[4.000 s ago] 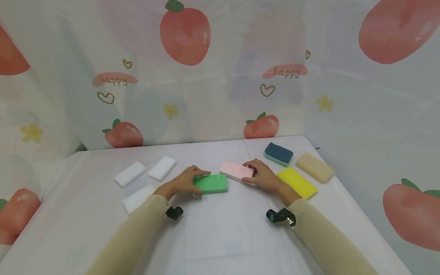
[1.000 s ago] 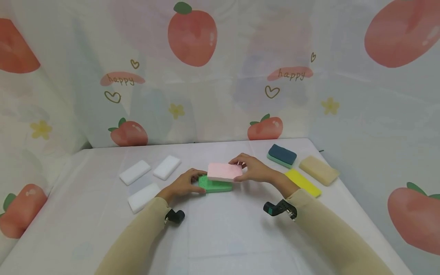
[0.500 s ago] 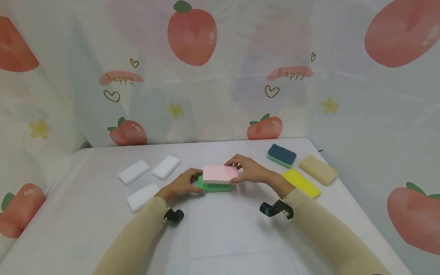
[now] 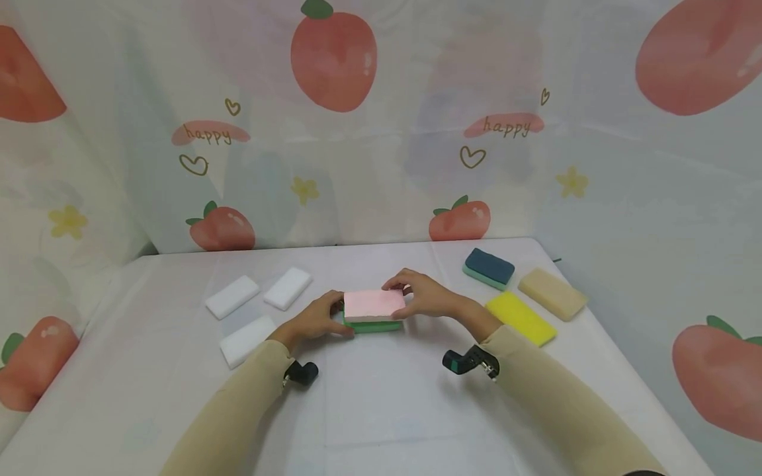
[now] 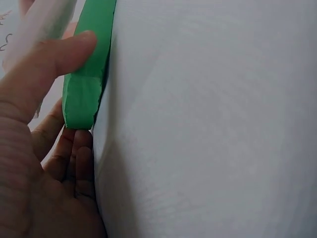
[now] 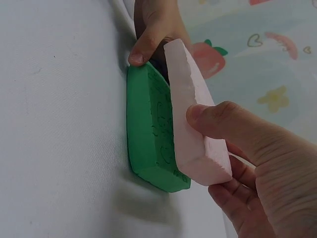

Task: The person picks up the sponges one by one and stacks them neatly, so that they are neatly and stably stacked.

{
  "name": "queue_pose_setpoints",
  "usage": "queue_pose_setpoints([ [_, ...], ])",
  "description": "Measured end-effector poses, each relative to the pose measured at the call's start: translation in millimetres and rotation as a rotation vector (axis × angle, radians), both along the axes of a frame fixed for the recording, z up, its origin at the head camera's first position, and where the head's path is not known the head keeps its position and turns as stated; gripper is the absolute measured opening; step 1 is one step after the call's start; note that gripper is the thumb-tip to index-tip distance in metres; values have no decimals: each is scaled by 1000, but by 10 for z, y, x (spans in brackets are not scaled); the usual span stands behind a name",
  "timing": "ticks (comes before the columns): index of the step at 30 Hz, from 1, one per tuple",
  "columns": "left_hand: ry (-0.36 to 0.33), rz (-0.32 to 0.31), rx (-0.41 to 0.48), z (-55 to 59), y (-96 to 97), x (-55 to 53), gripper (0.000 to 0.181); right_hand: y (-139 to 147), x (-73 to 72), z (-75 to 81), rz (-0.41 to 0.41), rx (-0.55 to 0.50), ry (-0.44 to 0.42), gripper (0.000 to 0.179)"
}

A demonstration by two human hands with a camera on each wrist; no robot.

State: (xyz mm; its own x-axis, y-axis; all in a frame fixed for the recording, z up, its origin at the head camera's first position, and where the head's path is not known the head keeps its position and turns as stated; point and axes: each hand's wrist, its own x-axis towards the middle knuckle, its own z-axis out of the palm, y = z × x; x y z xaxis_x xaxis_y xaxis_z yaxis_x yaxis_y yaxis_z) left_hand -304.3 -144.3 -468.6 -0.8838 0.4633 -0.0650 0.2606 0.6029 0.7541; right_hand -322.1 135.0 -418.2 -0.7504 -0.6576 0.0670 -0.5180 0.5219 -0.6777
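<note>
My right hand (image 4: pixel 433 296) pinches the pink sponge (image 4: pixel 374 304) by its right end, thumb on the near side and fingers behind. Directly below lies the green sponge (image 4: pixel 376 327) on the white cloth, most of its top hidden in the head view. In the right wrist view a narrow gap parts the pink sponge (image 6: pixel 185 94) from the green sponge (image 6: pixel 141 116), and the two lie nearly parallel. My left hand (image 4: pixel 312 319) grips the green sponge's left end. Its thumb presses the near side in the left wrist view, with fingers behind the green sponge (image 5: pixel 89 89).
At the left lie three white sponges, one (image 4: pixel 232 297) farthest left, another (image 4: pixel 288 288) behind, a third (image 4: pixel 247 341) by the left sleeve. At the right are a dark blue and green sponge (image 4: pixel 489 266), a beige sponge (image 4: pixel 552 293) and a yellow sponge (image 4: pixel 521 317).
My right hand has picked the pink sponge up off the cloth, carried it left and lowered it over the green sponge. My left hand has stayed at the green sponge's left end.
</note>
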Motion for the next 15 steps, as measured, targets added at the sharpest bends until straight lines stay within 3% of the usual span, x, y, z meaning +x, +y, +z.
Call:
queue_pose_setpoints([
  [15, 8, 0, 11, -1, 0, -11, 74, -48, -3, -50, -19, 17, -11, 56],
])
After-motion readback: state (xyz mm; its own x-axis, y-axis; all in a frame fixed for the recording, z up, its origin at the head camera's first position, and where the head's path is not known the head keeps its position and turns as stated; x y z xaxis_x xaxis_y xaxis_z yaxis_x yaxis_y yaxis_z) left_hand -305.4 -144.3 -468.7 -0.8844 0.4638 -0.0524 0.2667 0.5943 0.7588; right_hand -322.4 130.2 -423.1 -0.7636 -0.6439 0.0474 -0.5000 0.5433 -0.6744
